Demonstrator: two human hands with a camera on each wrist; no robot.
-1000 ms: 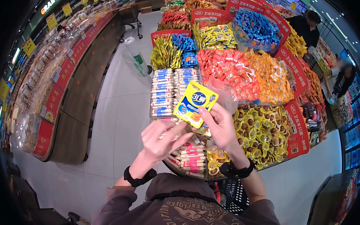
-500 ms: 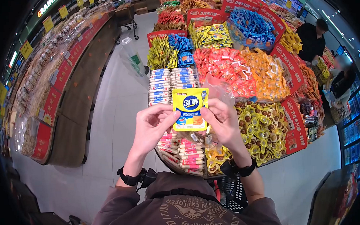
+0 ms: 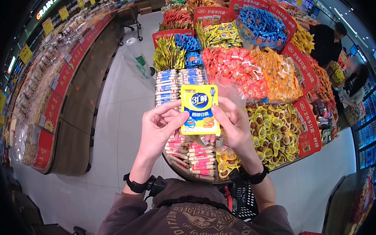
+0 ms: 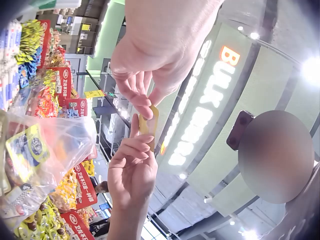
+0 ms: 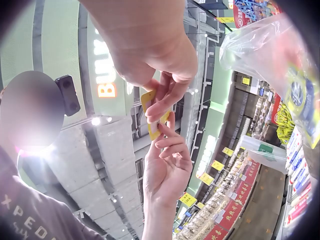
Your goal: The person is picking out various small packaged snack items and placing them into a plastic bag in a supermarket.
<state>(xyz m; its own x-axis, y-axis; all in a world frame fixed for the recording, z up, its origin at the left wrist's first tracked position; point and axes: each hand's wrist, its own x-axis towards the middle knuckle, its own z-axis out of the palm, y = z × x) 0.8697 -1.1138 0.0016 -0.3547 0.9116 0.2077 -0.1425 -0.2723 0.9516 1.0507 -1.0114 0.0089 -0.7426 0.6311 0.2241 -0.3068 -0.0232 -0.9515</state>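
A yellow and blue snack packet (image 3: 200, 101) faces up, upright, in front of the chest in the head view. My left hand (image 3: 161, 125) pinches its left edge, thumb on the front and fingers behind. At the opposite edge, my right hand (image 3: 235, 123) pinches it the same way. Both wrist views show the packet (image 4: 154, 125) edge-on between the two hands' fingertips. A clear plastic bag (image 5: 250, 50) hangs beyond the hands, and a similar yellow and blue packet (image 4: 31, 150) shows through it.
A snack display spreads below, with white-wrapped sticks (image 3: 166, 91), red packets (image 3: 236, 69), orange packets (image 3: 278, 78) and yellow packs (image 3: 274, 134). A counter (image 3: 77, 118) runs along the left. A black basket (image 3: 244, 199) is by the body. Two people stand at the right.
A second ago the packet was tilted in my right hand, with my left hand away from it. My left hand then took the other edge; the packet now stands straight and slightly higher.
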